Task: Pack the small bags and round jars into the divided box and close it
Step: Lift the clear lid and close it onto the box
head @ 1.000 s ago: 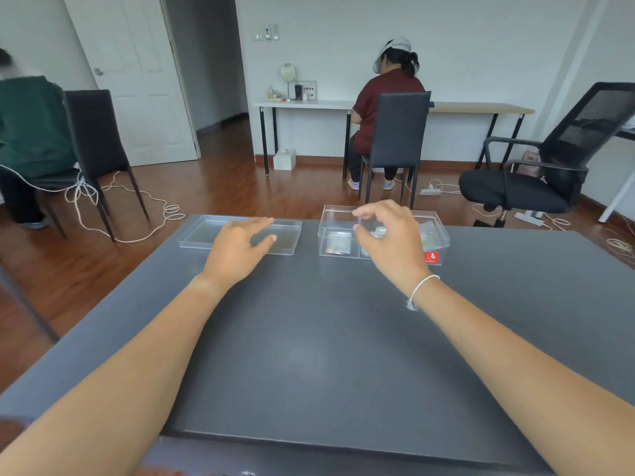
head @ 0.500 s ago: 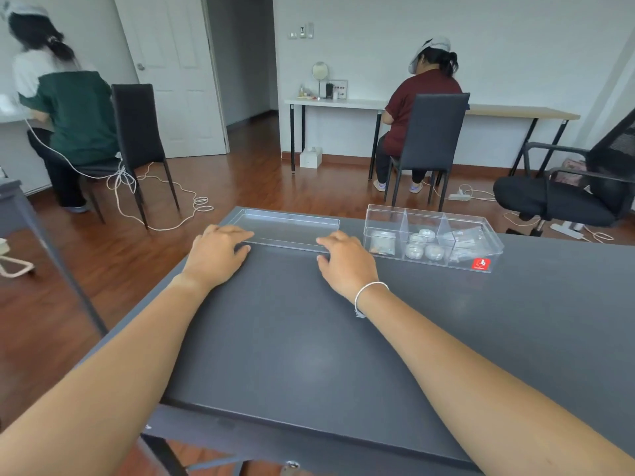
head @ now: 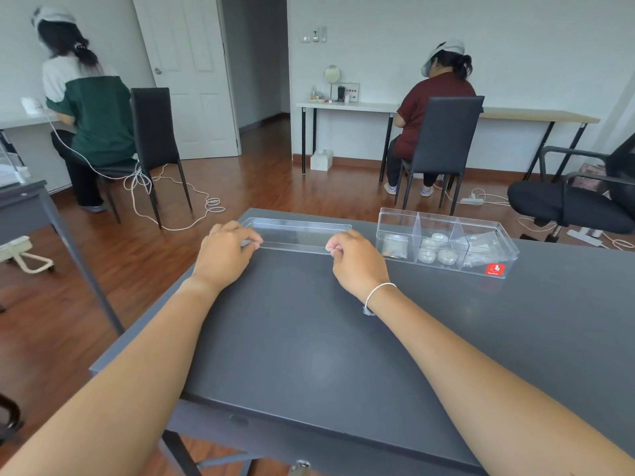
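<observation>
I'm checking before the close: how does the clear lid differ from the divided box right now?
The lid is shallow and undivided; the divided box is deeper, with upright partitions. The lid holds nothing; the box holds small bags and round jars. The left hand and right hand each have a grip on a near corner of the lid; nothing touches the box. Only the box bears a red label. Both are clear plastic on the dark table.
</observation>
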The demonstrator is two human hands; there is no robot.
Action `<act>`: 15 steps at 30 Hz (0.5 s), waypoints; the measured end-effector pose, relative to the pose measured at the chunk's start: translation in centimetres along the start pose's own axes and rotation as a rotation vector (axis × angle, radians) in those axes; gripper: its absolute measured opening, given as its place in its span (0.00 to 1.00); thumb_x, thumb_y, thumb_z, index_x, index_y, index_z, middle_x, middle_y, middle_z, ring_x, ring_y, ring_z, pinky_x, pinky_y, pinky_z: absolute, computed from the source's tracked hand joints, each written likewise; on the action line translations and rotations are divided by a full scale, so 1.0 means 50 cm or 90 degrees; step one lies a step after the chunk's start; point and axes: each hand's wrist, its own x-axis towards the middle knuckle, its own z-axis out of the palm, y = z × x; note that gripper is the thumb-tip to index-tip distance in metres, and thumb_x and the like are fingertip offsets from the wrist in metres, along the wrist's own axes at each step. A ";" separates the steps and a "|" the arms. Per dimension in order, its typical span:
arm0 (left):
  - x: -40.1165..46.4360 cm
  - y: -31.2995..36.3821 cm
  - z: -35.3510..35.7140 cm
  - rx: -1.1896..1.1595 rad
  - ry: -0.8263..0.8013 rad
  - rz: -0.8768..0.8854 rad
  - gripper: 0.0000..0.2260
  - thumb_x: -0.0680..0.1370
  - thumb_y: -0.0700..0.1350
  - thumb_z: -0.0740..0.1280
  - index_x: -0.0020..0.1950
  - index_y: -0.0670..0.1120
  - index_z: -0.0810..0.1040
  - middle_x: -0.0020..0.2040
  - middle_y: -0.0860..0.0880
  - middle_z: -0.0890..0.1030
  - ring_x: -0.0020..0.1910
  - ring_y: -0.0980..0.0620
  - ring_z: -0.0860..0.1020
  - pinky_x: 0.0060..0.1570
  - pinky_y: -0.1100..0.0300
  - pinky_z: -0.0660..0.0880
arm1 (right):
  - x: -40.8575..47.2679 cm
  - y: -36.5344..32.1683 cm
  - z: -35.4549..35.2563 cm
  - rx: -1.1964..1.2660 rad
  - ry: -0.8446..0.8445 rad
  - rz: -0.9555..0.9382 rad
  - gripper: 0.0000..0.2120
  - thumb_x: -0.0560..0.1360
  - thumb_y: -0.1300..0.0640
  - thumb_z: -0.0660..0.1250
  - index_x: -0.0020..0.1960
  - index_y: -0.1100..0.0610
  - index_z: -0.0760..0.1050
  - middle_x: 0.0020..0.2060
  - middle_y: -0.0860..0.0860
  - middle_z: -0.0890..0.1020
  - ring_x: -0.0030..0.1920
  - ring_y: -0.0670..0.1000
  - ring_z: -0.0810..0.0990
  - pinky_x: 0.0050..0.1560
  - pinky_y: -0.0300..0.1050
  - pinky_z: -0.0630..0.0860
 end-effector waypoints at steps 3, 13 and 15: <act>-0.007 0.009 -0.011 -0.023 0.050 0.043 0.07 0.75 0.42 0.65 0.49 0.47 0.81 0.52 0.44 0.79 0.53 0.40 0.71 0.57 0.48 0.68 | -0.005 -0.009 -0.024 0.029 0.053 -0.007 0.11 0.74 0.65 0.55 0.48 0.56 0.75 0.52 0.52 0.77 0.51 0.54 0.75 0.43 0.44 0.68; -0.015 0.101 -0.023 -0.092 0.225 0.200 0.10 0.74 0.41 0.67 0.55 0.46 0.79 0.54 0.46 0.79 0.55 0.44 0.72 0.60 0.69 0.59 | -0.042 0.052 -0.167 0.130 0.214 -0.021 0.11 0.74 0.67 0.56 0.44 0.55 0.74 0.44 0.47 0.73 0.43 0.48 0.72 0.43 0.43 0.69; -0.013 0.129 -0.018 -0.116 0.215 0.210 0.11 0.74 0.40 0.67 0.56 0.47 0.79 0.55 0.47 0.79 0.56 0.45 0.71 0.60 0.76 0.55 | -0.057 0.077 -0.198 0.148 0.227 -0.028 0.11 0.74 0.68 0.57 0.43 0.55 0.74 0.43 0.48 0.73 0.42 0.46 0.71 0.40 0.33 0.67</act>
